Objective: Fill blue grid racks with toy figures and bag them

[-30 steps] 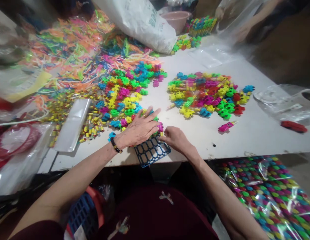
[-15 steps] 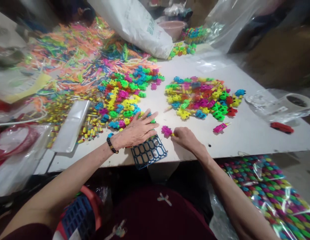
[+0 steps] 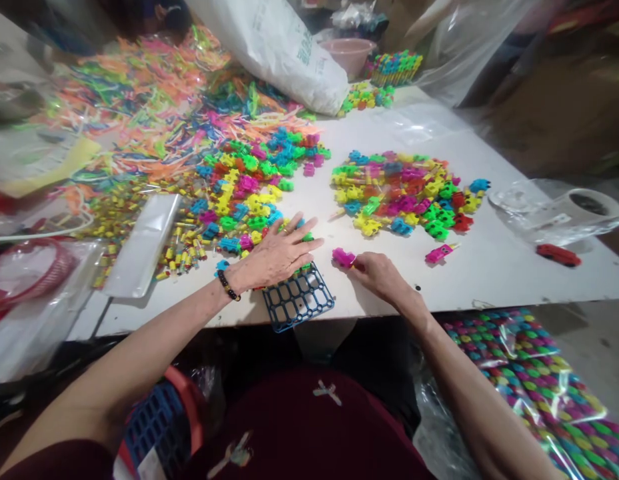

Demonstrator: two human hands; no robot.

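Plastic seems the likely stuff of the pink piece [image 3: 342, 257], so I would judge it light, stiff and fairly smooth, able to twist between the fingers if pinched off-centre. Its thin end looks the easiest place to take hold, leaving the knobbly body free; it should bear a firm pinch, though a small part might snap if bent.

It sits just to the right of the grid [image 3: 299, 300], at the right hand [image 3: 373, 268], whose grip is narrow, thumb and fingertips closed on that end. The left hand [image 3: 276, 259] spreads wide over the far left part of the grid; whether its palm holds anything, I cannot tell.

The piece is bright magenta, with a lumpy outline; finer detail is blurred. A loose pink piece [image 3: 440, 253] lies farther right of the grid on the white tabletop [image 3: 509, 280], and a mixed heap [image 3: 404, 193] lies beyond the grid to the right.
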